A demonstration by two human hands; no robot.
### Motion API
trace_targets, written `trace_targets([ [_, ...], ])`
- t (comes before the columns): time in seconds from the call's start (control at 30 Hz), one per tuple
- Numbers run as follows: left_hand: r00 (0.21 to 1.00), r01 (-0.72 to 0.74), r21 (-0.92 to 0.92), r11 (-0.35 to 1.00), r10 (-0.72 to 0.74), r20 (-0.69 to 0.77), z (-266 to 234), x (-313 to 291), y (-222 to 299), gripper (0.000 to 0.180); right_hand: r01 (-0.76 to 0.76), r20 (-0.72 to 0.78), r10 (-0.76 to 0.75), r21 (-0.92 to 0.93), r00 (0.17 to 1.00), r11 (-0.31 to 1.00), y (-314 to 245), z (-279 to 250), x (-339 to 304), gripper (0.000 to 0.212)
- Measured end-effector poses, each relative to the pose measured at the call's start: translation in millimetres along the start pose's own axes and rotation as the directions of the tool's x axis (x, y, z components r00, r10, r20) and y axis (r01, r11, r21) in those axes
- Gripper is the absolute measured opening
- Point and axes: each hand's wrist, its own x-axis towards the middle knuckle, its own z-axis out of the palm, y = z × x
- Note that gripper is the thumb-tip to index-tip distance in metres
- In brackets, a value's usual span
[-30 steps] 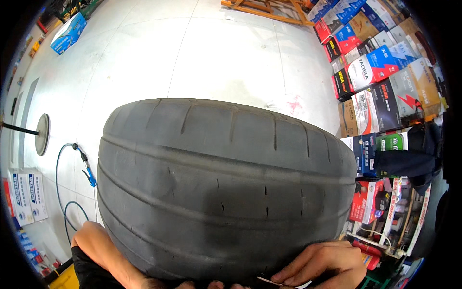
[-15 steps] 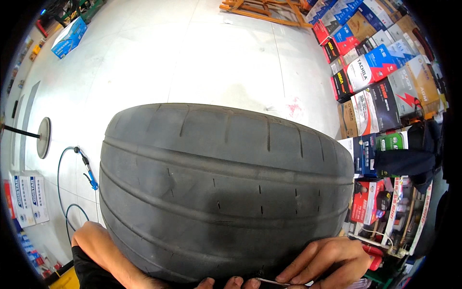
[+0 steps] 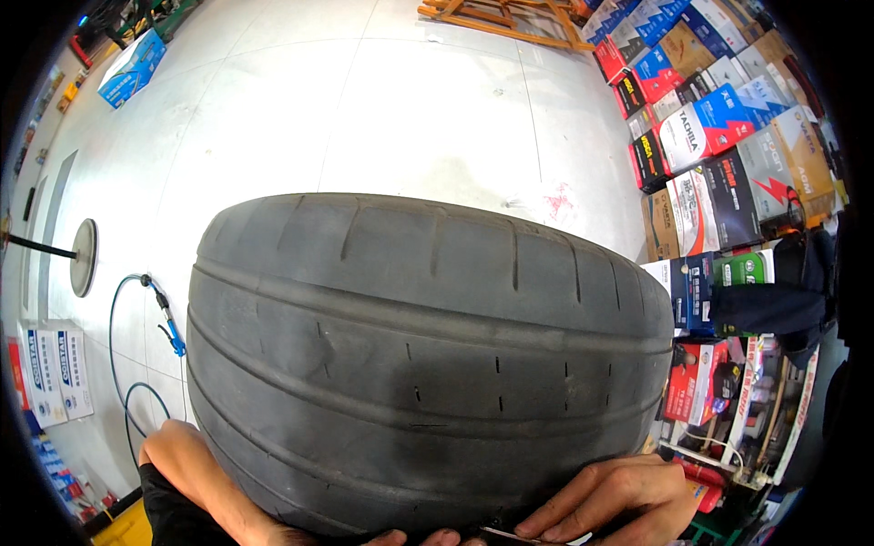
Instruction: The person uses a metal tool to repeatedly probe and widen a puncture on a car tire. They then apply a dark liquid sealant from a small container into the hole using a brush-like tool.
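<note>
A large black tyre (image 3: 410,364) with worn tread, long grooves and short slits fills the lower middle of the view. At its near lower edge, my right hand (image 3: 619,500) is bent over the tread with its fingers closed. A thin, shiny metal tool (image 3: 508,535) lies at those fingertips; its far end is cut off by the picture's edge. My left forearm reaches around the tyre's left side. Only a few fingertips of my left hand (image 3: 441,538) show, close to the metal tool. Whatever they hold is hidden below the frame.
A blue air gun (image 3: 173,338) on a hose lies on the floor left of the tyre. Beyond it stands a round disc on a rod (image 3: 84,257). Stacked battery boxes (image 3: 696,136) line the right side. A wooden frame (image 3: 510,20) lies at the back.
The left fingertips have sunk lower, so less of them shows. My right hand has shifted slightly left and down with the metal tool. The tyre looks almost unmoved.
</note>
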Motion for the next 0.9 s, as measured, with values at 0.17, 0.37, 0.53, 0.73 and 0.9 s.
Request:
trace_targets([
  [0.17,0.997,0.071,-0.02,0.997,-0.071,0.006,-2.0,0.2,4.3,0.033,-0.022,0.056,0.026,-0.058,0.998,0.998,-3.7,-1.4,2.7,0.023],
  [0.37,1.0,-0.011,0.035,0.999,0.011,0.019,-0.1,-1.2,-0.1,0.034,-0.012,0.025,0.013,-0.074,1.0,0.997,-3.7,2.2,2.8,0.024],
  [0.53,0.999,-0.039,0.103,0.994,0.037,0.027,-1.3,-0.6,-2.2,0.032,-0.038,0.036,0.043,-0.124,0.998,0.992,-8.9,3.6,7.3,0.025],
  [0.73,0.995,0.055,0.083,0.995,-0.062,0.082,-3.0,3.5,7.0,0.031,-0.028,0.051,0.035,-0.126,0.998,0.992,-7.7,2.5,7.9,0.026],
  [0.9,0.993,-0.1,0.124,0.987,0.092,0.072,-3.2,2.5,-7.8,0.033,0.008,-0.039,-0.009,-0.028,0.999,1.0,-2.1,5.2,0.9,0.026],
])
